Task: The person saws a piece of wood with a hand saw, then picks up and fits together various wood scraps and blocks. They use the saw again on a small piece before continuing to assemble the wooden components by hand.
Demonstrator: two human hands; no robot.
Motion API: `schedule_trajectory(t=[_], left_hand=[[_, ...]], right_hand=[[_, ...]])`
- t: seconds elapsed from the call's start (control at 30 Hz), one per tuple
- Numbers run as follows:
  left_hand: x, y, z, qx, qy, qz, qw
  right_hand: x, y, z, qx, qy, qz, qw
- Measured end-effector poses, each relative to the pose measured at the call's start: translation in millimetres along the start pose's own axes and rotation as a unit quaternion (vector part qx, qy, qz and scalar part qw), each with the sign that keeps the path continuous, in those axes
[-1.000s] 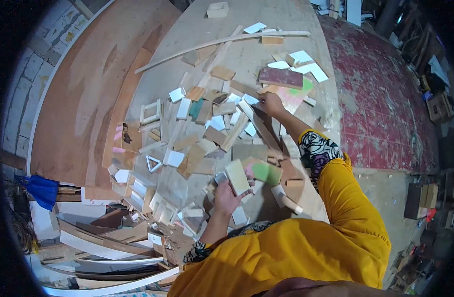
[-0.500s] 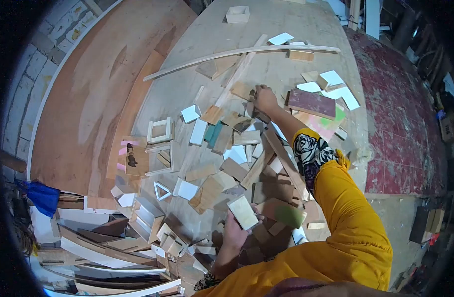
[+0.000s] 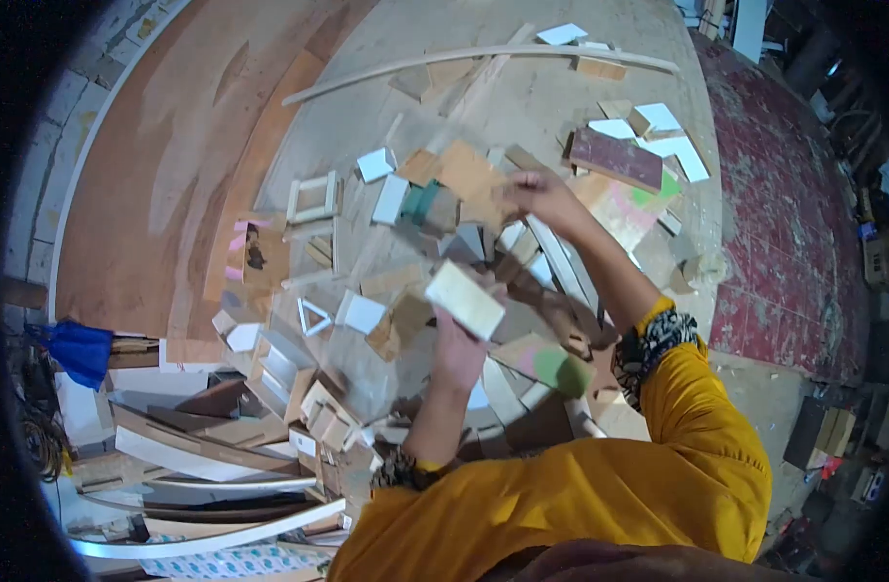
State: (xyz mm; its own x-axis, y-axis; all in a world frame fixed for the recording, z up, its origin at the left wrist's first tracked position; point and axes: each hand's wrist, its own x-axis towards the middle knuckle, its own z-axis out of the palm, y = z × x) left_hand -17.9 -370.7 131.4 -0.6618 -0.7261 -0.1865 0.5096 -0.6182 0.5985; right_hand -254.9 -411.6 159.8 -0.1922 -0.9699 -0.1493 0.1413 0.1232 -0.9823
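Observation:
My left hand [image 3: 457, 351] is closed around a pale rectangular wooden block [image 3: 466, 299], held up over the scrap pile. In my right hand [image 3: 541, 197] is the edge of a flat tan piece of wood [image 3: 471, 181], raised over the offcuts and slightly blurred. Close to that piece lie a green block [image 3: 421, 202] and a white-faced block [image 3: 390, 200]. Below my right forearm, long narrow strips and dark offcuts overlap in shadow. A board with a green patch [image 3: 561, 371] rests to the right of my left hand.
A long thin wood strip [image 3: 483, 64] crosses the far part of the table. A maroon board [image 3: 616, 158] and white offcuts lie at the right. Small wooden frames [image 3: 314, 198] sit at the left, and stacked curved strips [image 3: 211, 527] fill the lower left.
My right hand has lifted the tan piece from the pile and drawn it nearer. My left hand has risen, and the pale block has tilted. The camera view has shifted.

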Motion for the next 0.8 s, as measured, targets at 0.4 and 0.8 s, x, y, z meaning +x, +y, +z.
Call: schedule_trajectory(t=[0.4,0.8], left_hand=[[-38.0,-1.5,54.0,0.001,-0.004,0.010,1.000],[-60.0,-11.2,53.8,0.030,-0.033,-0.023,0.999]], right_hand=[[-150.0,-30.4,39.3,-0.194,0.004,-0.140,0.971],[-182.6,-1.5,51.6,-0.293,-0.002,-0.169,0.941]])
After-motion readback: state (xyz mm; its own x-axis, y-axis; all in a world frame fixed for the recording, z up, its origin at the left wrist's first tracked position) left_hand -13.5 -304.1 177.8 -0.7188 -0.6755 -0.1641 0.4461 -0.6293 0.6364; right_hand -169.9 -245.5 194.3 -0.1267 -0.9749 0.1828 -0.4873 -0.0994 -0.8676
